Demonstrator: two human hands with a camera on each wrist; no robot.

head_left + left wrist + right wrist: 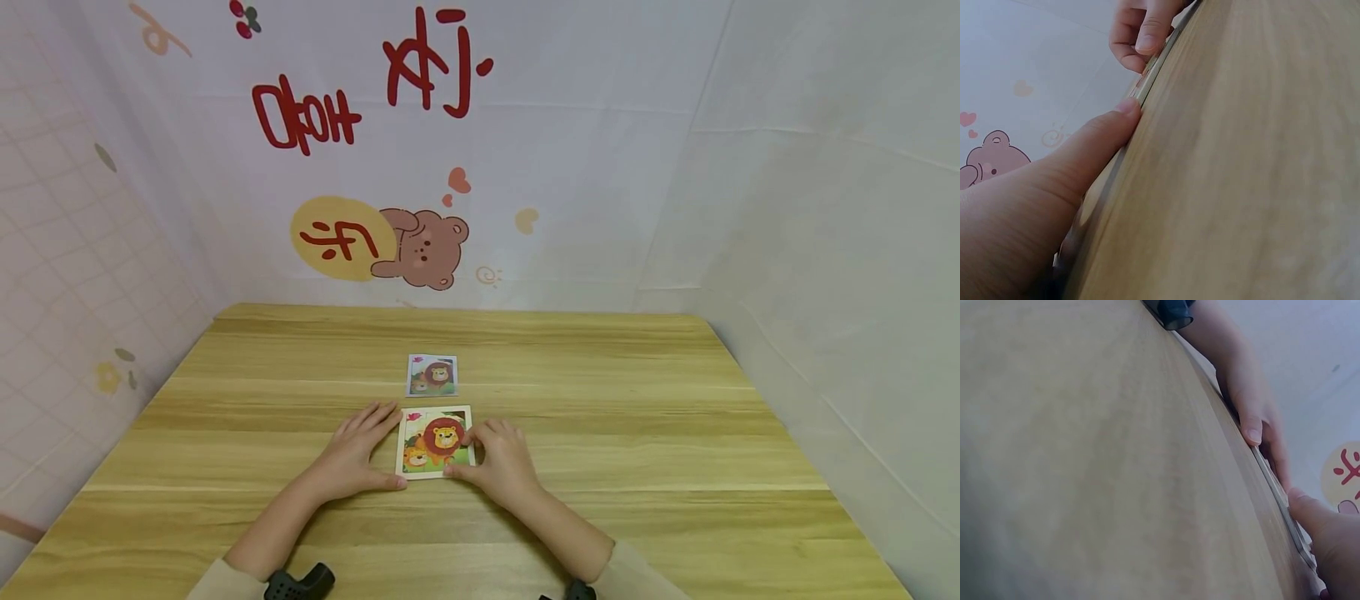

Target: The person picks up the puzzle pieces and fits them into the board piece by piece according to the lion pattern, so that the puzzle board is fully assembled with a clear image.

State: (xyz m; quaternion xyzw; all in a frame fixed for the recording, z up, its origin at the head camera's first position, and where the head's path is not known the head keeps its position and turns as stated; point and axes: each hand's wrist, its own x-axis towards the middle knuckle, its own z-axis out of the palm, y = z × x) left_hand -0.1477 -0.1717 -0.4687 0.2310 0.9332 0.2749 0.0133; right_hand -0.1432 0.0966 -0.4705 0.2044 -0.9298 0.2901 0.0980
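Observation:
A square lion jigsaw puzzle in a pale frame lies flat on the wooden table, its picture a maned lion beside a smaller animal. My left hand is spread along its left side, thumb at the lower left corner and fingertips at the upper left. With thumb and bent index finger, my right hand pinches the puzzle piece at the lower right, over its place in the frame. Both thumbs show low along the frame's edge in the left wrist view, where the right fingers are curled.
Just behind the puzzle lies a small card with the same lion picture. The wooden table runs back to a white cloth wall printed with a bear and red characters. A dark wrist device sits at the left forearm.

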